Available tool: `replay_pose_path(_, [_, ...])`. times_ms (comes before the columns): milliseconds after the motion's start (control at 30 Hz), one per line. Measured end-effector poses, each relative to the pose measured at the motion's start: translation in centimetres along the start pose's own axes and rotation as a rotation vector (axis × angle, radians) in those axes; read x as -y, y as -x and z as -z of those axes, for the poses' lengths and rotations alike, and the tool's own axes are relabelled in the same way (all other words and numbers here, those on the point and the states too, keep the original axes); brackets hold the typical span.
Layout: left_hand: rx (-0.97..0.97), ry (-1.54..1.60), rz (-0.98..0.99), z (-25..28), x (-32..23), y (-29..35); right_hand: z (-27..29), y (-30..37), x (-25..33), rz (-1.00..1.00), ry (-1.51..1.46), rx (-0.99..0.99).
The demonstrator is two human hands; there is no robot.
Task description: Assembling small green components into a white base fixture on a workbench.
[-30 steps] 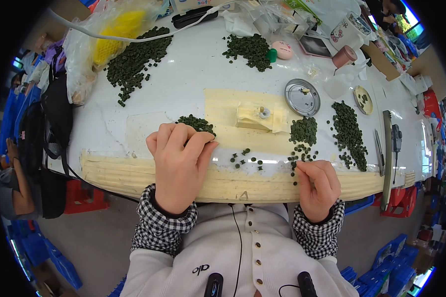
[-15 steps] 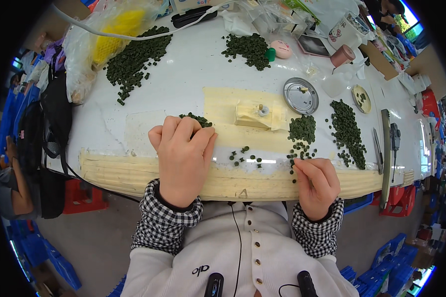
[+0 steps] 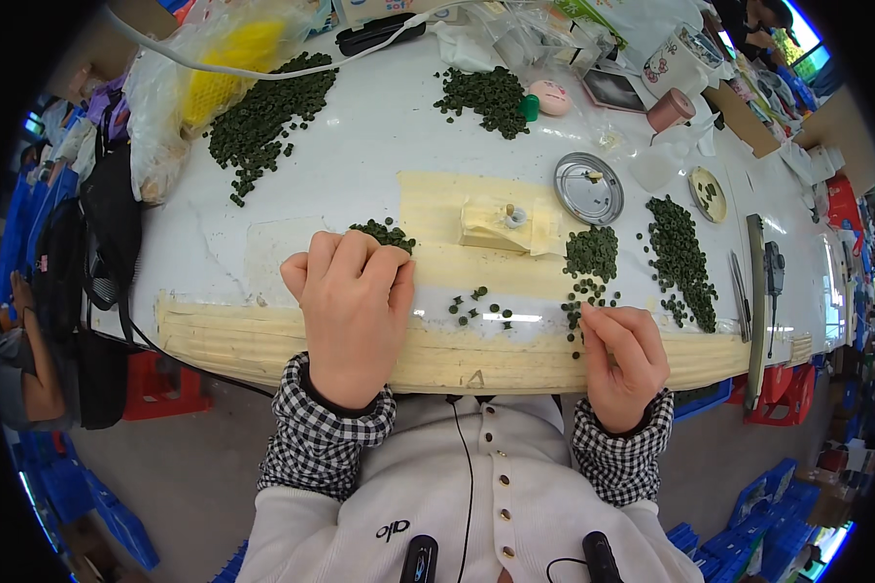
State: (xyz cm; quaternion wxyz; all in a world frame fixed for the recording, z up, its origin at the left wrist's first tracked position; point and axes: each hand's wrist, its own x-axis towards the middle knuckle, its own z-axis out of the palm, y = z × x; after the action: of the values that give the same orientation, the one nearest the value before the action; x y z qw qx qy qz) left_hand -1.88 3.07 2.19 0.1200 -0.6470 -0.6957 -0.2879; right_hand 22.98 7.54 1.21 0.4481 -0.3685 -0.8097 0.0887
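Note:
My left hand is closed with its back up and its fingers curled down beside a small pile of dark green round parts. What its fingertips hold, if anything, is hidden. At the table's front edge my right hand pinches thumb and forefinger together. Loose green discs lie right by those fingertips, and anything between them is too small to name. Between the hands several spool-like green pieces are scattered. Beyond them stands a small tape-wrapped block with a metal peg on top.
Larger heaps of green parts lie at the far left, far middle and right. A round metal dish sits behind the right-hand pile. Tweezers rest at the right. A white cable crosses the far side.
My left hand has shifted slightly left, showing more of the small pile. My right fingertips have moved a little right and up, still pinched.

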Motion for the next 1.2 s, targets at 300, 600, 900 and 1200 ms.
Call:
replay_pose_path(300, [0.0, 0.025, -0.009, 0.1, -0.2, 0.0, 0.0, 0.0, 0.1, -0.007, 0.005, 0.0])
replay_pose_path(600, [0.04, -0.002, 0.003, 0.0, -0.4, -0.2, -0.2, 0.0, 0.1, -0.008, -0.011, 0.017])
replay_pose_path(900, [-0.049, 0.01, -0.023, 0.0, -0.5, -0.5, 0.0, -0.3, 0.8, -0.015, -0.099, 0.041])
replay_pose_path(1200, [-0.039, 0.066, -0.023, 0.0, 0.1, -0.3, -1.0, -2.1, 2.6, -0.01, -0.223, 0.115])
